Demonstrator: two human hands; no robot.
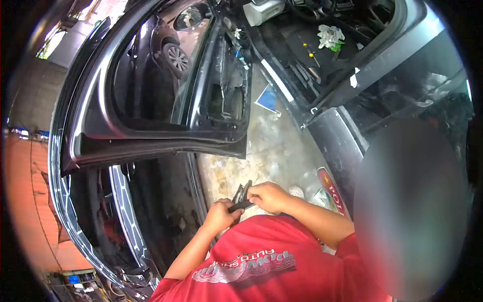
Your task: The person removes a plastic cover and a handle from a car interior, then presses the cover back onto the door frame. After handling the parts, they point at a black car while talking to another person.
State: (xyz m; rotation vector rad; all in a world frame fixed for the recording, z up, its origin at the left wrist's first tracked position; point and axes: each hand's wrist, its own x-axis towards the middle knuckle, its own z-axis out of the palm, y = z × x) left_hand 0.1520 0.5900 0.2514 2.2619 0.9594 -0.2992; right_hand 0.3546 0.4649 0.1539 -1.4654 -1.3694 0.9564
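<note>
Close in front of my red shirt, both hands meet on a dark, elongated part with a curved, handle-like end (246,190). My left hand (218,217) wraps its fingers round the lower left end of it. The fingers of my right hand (268,197) are bent over its upper right side. Its exact kind cannot be made out. Ahead and to the left stands an open car door (151,135), with its window frame and exposed inner side facing me.
The car's door opening with its sill (277,80) lies ahead right; a crumpled white glove (330,37) and a yellow-handled screwdriver (312,56) rest inside. A blue sheet (268,98) lies on the concrete floor (274,136). A blurred oval hides the right side.
</note>
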